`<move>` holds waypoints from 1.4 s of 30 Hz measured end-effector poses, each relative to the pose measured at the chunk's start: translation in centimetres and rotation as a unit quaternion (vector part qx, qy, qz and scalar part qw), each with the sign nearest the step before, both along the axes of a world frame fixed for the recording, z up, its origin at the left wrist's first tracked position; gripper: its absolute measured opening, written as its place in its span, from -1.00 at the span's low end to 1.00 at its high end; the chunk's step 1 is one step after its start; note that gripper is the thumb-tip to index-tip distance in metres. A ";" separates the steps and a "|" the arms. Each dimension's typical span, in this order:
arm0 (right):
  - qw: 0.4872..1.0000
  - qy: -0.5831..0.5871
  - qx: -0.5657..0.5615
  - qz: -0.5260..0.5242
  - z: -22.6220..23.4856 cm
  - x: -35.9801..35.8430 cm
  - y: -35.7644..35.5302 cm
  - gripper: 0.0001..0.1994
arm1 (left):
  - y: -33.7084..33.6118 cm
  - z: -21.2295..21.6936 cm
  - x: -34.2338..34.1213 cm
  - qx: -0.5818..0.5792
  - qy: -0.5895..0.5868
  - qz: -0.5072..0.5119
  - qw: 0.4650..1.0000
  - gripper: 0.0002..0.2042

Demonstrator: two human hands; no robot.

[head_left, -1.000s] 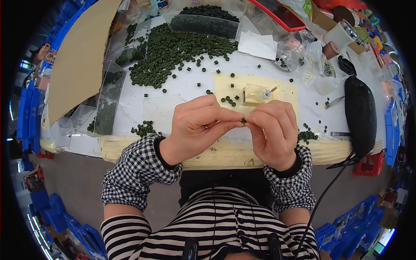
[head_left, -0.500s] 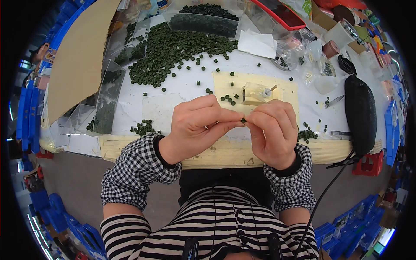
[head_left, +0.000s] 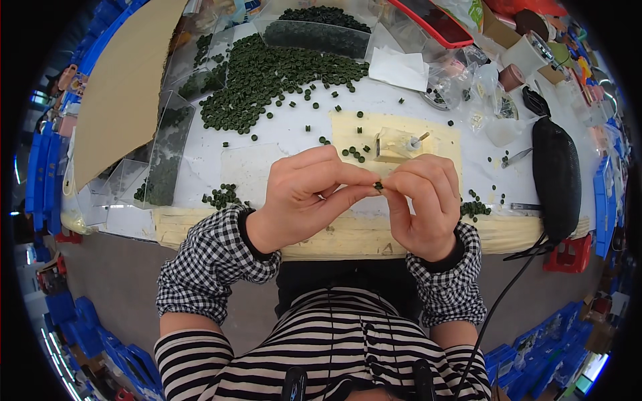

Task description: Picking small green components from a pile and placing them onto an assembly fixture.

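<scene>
A small dark green grooved piece, like a little spool (head_left: 378, 186), is pinched between the fingertips of both hands above the front of the table. My left hand (head_left: 309, 186) grips it from the left with thumb and forefinger. From the right, my right hand (head_left: 422, 200) closes on it the same way, its other fingers curled. Just beyond the fingers stands a small pale block fixture (head_left: 394, 145) with an upright pin, on a yellow sheet (head_left: 438, 144). Several loose green pieces (head_left: 353, 154) lie left of that block. Fingertips cover most of the held piece.
A large heap of green pieces (head_left: 267, 77) spreads at the back left, by clear plastic trays (head_left: 317, 39). Brown cardboard (head_left: 127, 87) leans at the left. Small piles lie beside each wrist. A black pouch (head_left: 556, 177), white paper (head_left: 398, 68) and a red-edged phone (head_left: 435, 21) lie rightward.
Both hands stay almost in place, still pinching the small green piece. The piece shows slightly more between the fingertips now. Nothing else on the table has visibly moved.
</scene>
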State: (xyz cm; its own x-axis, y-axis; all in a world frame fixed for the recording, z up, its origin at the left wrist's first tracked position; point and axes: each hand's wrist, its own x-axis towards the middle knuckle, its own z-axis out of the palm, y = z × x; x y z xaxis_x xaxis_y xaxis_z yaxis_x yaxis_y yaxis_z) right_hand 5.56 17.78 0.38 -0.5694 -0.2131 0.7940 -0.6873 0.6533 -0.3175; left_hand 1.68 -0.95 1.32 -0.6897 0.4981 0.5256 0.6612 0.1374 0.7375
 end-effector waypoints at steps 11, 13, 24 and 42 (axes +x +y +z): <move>0.998 -0.021 -0.063 0.004 0.3 0.0 -0.3 -0.80 | -0.2 -0.6 -0.6 0.068 -0.173 -0.051 0.981 -0.84; 0.997 -0.031 -0.075 0.010 0.4 0.1 -0.2 -0.79 | 0.0 -1.0 -0.9 0.110 -0.301 -0.082 0.944 -0.86; 0.995 -0.046 -0.083 0.016 0.3 0.2 -0.4 -0.73 | -0.3 -0.2 -1.2 0.138 -0.487 -0.106 0.856 -0.85; 0.995 -0.047 -0.092 0.009 0.4 0.4 -0.2 -0.73 | -0.4 -0.4 -1.5 0.201 -0.509 -0.175 0.818 -0.80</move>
State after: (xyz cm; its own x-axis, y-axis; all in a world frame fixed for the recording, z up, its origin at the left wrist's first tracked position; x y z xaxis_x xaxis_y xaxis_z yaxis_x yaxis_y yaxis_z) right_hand 5.95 17.60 0.77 -0.6398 -0.0800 0.7644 -0.6600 0.5667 -0.4931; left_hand 0.22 -1.36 0.97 -0.7240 0.6870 -0.0623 -0.3772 -0.3186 0.8696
